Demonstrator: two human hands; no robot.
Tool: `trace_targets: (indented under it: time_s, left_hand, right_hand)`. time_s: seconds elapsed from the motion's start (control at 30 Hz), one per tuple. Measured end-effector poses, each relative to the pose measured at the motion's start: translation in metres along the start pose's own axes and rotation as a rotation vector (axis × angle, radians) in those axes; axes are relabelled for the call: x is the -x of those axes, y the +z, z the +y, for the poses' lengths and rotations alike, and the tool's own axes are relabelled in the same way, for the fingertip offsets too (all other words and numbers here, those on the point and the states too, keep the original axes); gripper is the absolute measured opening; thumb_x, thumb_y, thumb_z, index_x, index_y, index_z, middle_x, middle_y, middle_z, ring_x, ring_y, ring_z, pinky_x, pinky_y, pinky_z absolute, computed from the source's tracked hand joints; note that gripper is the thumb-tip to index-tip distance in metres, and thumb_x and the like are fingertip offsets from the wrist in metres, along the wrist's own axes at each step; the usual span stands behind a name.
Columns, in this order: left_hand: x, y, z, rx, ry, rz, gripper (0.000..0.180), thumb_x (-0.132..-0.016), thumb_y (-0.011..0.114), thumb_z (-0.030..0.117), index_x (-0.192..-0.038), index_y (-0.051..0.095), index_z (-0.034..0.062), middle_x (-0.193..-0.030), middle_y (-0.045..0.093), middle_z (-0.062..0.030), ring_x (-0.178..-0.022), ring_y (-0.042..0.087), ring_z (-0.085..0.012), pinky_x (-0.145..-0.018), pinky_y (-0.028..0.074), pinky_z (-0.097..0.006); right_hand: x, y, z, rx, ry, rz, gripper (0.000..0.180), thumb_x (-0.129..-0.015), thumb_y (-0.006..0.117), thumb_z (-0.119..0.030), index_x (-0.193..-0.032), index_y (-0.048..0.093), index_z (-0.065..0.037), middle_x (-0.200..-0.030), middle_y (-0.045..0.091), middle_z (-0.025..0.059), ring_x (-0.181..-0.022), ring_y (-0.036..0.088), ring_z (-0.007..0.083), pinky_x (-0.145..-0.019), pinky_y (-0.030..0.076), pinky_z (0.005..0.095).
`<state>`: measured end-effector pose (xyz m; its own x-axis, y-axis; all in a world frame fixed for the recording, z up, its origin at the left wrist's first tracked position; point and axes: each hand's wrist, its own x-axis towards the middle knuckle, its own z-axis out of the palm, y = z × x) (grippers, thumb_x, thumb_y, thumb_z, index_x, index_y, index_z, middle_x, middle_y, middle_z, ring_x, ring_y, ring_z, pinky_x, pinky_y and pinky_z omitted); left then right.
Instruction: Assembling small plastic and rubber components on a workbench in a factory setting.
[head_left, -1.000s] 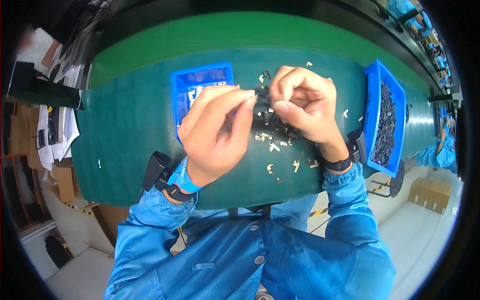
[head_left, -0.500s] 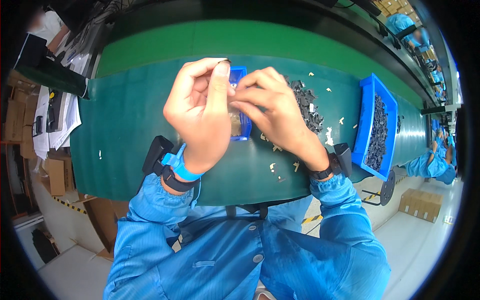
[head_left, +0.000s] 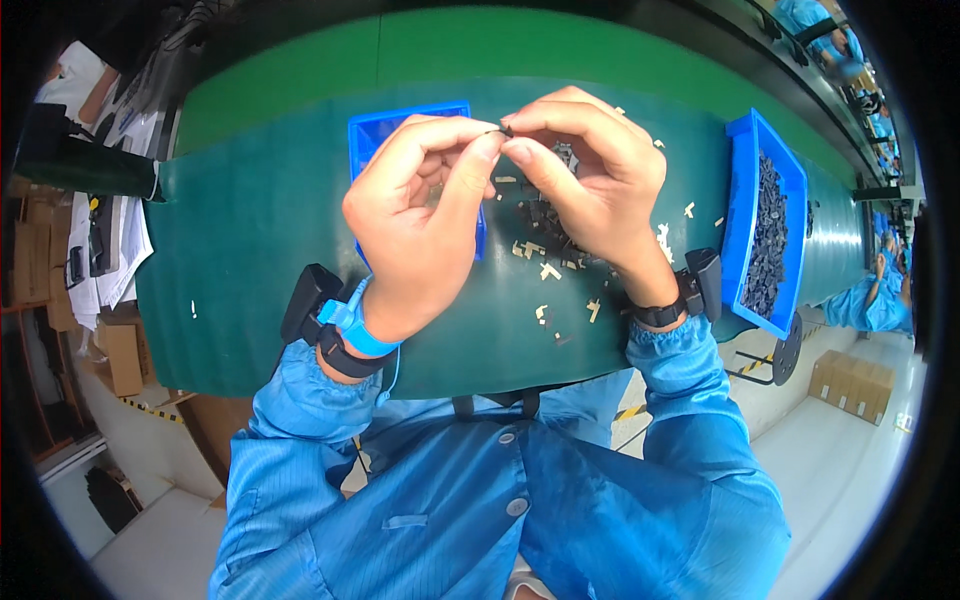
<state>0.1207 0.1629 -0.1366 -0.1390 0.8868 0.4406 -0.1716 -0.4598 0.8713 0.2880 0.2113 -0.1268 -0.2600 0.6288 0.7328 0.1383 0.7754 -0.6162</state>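
My left hand and my right hand meet above the green work mat, thumb to forefinger. Between their fingertips is a small black part, and both pinch it. Its exact shape is too small to tell. Behind the left hand stands a blue bin, partly covered by the fingers, so most of its contents are hidden. Below and behind the right hand lies a loose pile of small black pieces. Pale cream scraps are scattered around that pile.
A second blue bin, filled with small black pieces, stands at the right edge of the mat. Papers and a dark post are at the left. Other people in blue work clothes sit farther right.
My right hand has turned and risen from beside the left palm to the left fingertips, and now pinches the black part too. The blue bin behind my hands appears farther left.
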Motion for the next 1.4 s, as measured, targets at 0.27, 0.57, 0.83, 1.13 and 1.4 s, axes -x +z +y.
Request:
trace_targets:
  time_s: [0.27,0.57,0.83,1.13,1.4]
  left_hand:
    - [0.001,-0.001,0.005,-0.035,0.006,-0.038,0.011,-0.098,0.070,-0.004,-0.108,0.070,-0.0084,-0.102,0.070,-0.0113,-0.082,0.071,-0.0127,-0.067,0.058,-0.023]
    - [0.004,-0.001,0.010,-0.086,0.006,-0.022,0.012,-0.101,0.067,0.000,-0.111,0.067,-0.0071,-0.094,0.068,-0.0092,-0.073,0.066,-0.0111,-0.063,0.050,-0.022]
    - [0.003,-0.002,0.009,-0.108,0.105,-0.112,0.012,-0.100,0.067,-0.003,-0.111,0.068,-0.0084,-0.102,0.068,-0.0126,-0.075,0.067,-0.0124,-0.066,0.054,-0.024]
    - [0.003,-0.003,0.008,-0.161,0.125,-0.081,0.012,-0.100,0.068,-0.004,-0.111,0.068,-0.0085,-0.102,0.068,-0.0133,-0.076,0.068,-0.0131,-0.067,0.055,-0.025]
    - [0.005,-0.005,0.005,-0.194,0.168,-0.081,0.012,-0.099,0.067,-0.006,-0.111,0.068,-0.0090,-0.103,0.068,-0.0134,-0.076,0.068,-0.0130,-0.067,0.055,-0.025]
  right_hand:
    - [0.005,0.001,-0.005,-0.079,0.090,0.058,0.012,-0.090,0.079,-0.002,-0.100,0.074,0.002,-0.090,0.073,0.0095,-0.074,0.067,0.0134,-0.064,0.054,0.0252]
    - [0.006,0.004,-0.008,-0.198,0.110,0.038,0.013,-0.092,0.077,-0.001,-0.103,0.073,0.003,-0.094,0.072,0.0104,-0.077,0.067,0.0119,-0.065,0.054,0.0238]
    - [0.008,-0.001,-0.007,-0.267,0.157,0.010,0.013,-0.093,0.076,0.001,-0.105,0.073,0.004,-0.096,0.071,0.0107,-0.078,0.066,0.0109,-0.065,0.053,0.0221]
    - [0.007,0.002,-0.007,-0.200,0.111,0.013,0.017,-0.090,0.078,0.004,-0.106,0.073,0.004,-0.097,0.072,0.0108,-0.079,0.067,0.0098,-0.065,0.054,0.0218]
    - [0.005,0.001,-0.006,-0.139,0.050,0.062,0.024,-0.087,0.080,0.004,-0.110,0.074,0.004,-0.095,0.072,0.0112,-0.074,0.067,0.0106,-0.063,0.052,0.0220]
